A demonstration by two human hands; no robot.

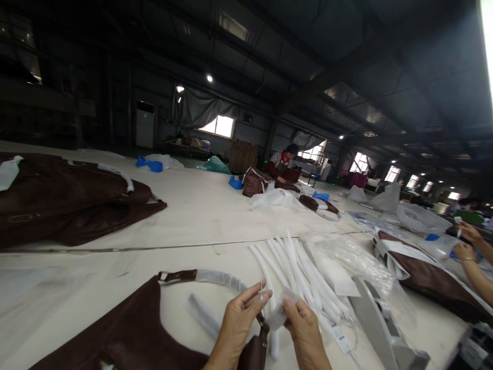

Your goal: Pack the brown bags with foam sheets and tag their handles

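My left hand (242,318) is closed in a pinch, with a thin pale strand or edge at the fingertips that I cannot make out clearly. Between the thumb and fingers of my right hand (306,329) is a small translucent white sheet (282,308). Under and beside my hands lies a dark brown handbag (127,329), its strap (221,276) arched and partly covered in white wrapping. A blurred pale strip (202,316) rests inside the strap's curve. Just beyond my right hand, several white foam tubes (292,267) are spread in a bundle.
A grey tape dispenser (379,324) and a white tag (341,338) lie right of the tubes, near clear plastic bags (354,257). Another brown bag (73,200) lies at left, one more (431,272) at right beside a co-worker's hands (466,244). A person (284,162) works across the table.
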